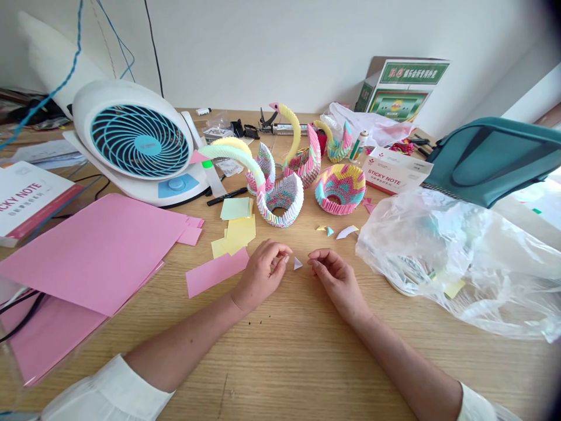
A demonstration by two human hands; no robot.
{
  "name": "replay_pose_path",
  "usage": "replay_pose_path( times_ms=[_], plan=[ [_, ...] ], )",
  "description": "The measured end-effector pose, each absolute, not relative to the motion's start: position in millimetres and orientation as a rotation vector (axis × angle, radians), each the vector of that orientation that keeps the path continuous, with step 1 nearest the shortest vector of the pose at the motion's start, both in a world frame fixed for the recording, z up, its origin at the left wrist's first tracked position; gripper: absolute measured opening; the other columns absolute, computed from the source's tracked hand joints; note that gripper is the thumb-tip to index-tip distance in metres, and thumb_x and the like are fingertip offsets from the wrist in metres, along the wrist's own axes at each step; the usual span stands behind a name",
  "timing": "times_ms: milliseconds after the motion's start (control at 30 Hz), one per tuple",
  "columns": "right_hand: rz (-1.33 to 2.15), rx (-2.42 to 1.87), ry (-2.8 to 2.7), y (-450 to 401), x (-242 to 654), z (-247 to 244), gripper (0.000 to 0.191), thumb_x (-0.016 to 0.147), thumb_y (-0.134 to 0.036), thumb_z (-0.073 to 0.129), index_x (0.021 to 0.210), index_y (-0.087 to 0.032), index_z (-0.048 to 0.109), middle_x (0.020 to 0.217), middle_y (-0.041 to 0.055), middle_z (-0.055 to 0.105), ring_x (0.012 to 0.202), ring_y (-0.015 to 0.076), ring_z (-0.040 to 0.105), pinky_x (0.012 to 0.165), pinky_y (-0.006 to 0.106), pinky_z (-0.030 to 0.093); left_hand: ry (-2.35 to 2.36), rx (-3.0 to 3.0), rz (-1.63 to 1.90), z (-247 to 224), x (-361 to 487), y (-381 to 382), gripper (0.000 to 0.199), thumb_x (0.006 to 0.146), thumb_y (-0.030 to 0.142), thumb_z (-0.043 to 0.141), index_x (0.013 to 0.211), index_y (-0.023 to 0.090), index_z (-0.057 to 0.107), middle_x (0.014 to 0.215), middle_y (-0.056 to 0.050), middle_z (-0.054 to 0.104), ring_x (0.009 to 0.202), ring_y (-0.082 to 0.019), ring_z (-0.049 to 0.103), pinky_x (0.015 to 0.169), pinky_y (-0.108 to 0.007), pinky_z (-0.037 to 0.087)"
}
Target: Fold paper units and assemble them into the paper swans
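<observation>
A small white folded paper triangle [298, 264] lies on the table between my two hands. My left hand [265, 270] rests just left of it, fingers loosely curled, thumb and forefinger slightly apart, nothing seen in them. To the right of the triangle, my right hand [336, 279] is half curled, its fingertips a little apart and also without anything visible. A pink paper strip [214, 273] lies beside my left hand, its end near the wrist. Behind it are yellow sticky notes [241, 231] and pale green ones [235, 209]. More folded pieces [347, 232] lie beyond my right hand.
Behind my hands stand a folded-paper swan [280, 202], a paper bowl [340, 188] and more paper swans. A fan [140, 140] and large pink sheets [92, 251] are on the left. A plastic bag [473, 263], sticky note box [397, 169] and teal bag [495, 155] occupy the right.
</observation>
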State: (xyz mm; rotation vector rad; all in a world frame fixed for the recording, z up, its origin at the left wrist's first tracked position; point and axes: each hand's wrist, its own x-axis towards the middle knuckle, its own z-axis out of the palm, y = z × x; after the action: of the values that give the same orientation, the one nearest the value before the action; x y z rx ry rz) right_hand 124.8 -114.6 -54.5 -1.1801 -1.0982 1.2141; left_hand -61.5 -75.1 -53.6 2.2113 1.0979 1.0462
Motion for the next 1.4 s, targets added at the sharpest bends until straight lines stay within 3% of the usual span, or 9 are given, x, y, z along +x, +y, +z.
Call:
replay_pose_path(
  times_ms=[100,167,367,500,800,1100,1400],
  plan=[
    [1.128,-1.196,-1.156,-114.8,125.4,-59.2,0.023,0.085,-0.042,0.066,0.093,-0.021,0.062,0.082,0.0012,0.061,0.07,0.0148,0.054,0.066,0.028,0.045,1.127,2.316,0.908,-55.6,-59.1,-74.7,0.019,0.09,0.013,0.056,0.108,0.018,0.06,0.102,-0.007,0.061,0.102,-0.021,0.057,0.09,-0.036,0.05],
    [1.074,-1.213,-1.227,-115.2,124.6,-61.8,0.018,0.088,-0.037,0.063,0.094,-0.021,0.063,0.084,0.0019,0.062,0.072,0.0154,0.055,0.067,0.028,0.045,1.163,2.353,0.827,-56.0,-56.7,-75.4,0.026,0.089,0.018,0.061,0.115,0.018,0.059,0.105,-0.008,0.06,0.104,-0.024,0.057,0.091,-0.04,0.05],
    [0.969,-1.251,-1.404,-115.2,119.9,-64.4,0.01,0.091,-0.028,0.057,0.092,-0.021,0.064,0.086,0.0028,0.065,0.078,0.0173,0.059,0.071,0.029,0.047,1.109,2.474,0.716,-55.3,-54.1,-76.3,0.009,0.091,0.016,0.059,0.099,0.018,0.063,0.098,-0.006,0.059,0.096,-0.021,0.057,0.084,-0.035,0.05],
    [0.923,-1.265,-1.426,-114.8,118.3,-63.8,0.01,0.091,-0.026,0.056,0.09,-0.02,0.064,0.085,0.0027,0.065,0.077,0.017,0.059,0.07,0.028,0.046,1.032,2.631,0.693,-55.8,-55.4,-77.0,0.011,0.091,0.009,0.057,0.096,0.018,0.062,0.096,-0.005,0.059,0.093,-0.02,0.056,0.08,-0.033,0.048],
    [0.899,-1.253,-1.437,-114.2,116.9,-62.3,0.01,0.087,-0.02,0.054,0.086,-0.02,0.064,0.08,0.0017,0.065,0.073,0.0161,0.059,0.068,0.028,0.046,0.97,3.146,0.628,-57.4,-52.3,-79.9,0.01,0.093,0.014,0.056,0.091,0.017,0.065,0.083,-0.004,0.064,0.079,-0.022,0.056,0.069,-0.035,0.044],
    [0.837,-1.236,-1.473,-116.1,115.8,-62.9,0.014,0.085,-0.017,0.052,0.084,-0.022,0.065,0.079,0.0011,0.065,0.074,0.017,0.059,0.07,0.03,0.046,0.975,2.421,0.749,-61.3,-56.8,-74.7,0.014,0.092,0.013,0.055,0.091,0.02,0.068,0.092,-0.002,0.064,0.086,-0.016,0.061,0.075,-0.026,0.047],
    [0.756,-1.282,-1.469,-108.5,126.5,-66.8,0.012,0.086,-0.019,0.054,0.09,-0.024,0.064,0.08,0.0007,0.065,0.069,0.017,0.059,0.063,0.029,0.047,1.016,2.213,0.733,-63.1,-57.9,-72.6,0.007,0.086,0.017,0.056,0.083,0.02,0.061,0.078,0.002,0.063,0.072,-0.014,0.058,0.069,-0.024,0.043]
  ],
)
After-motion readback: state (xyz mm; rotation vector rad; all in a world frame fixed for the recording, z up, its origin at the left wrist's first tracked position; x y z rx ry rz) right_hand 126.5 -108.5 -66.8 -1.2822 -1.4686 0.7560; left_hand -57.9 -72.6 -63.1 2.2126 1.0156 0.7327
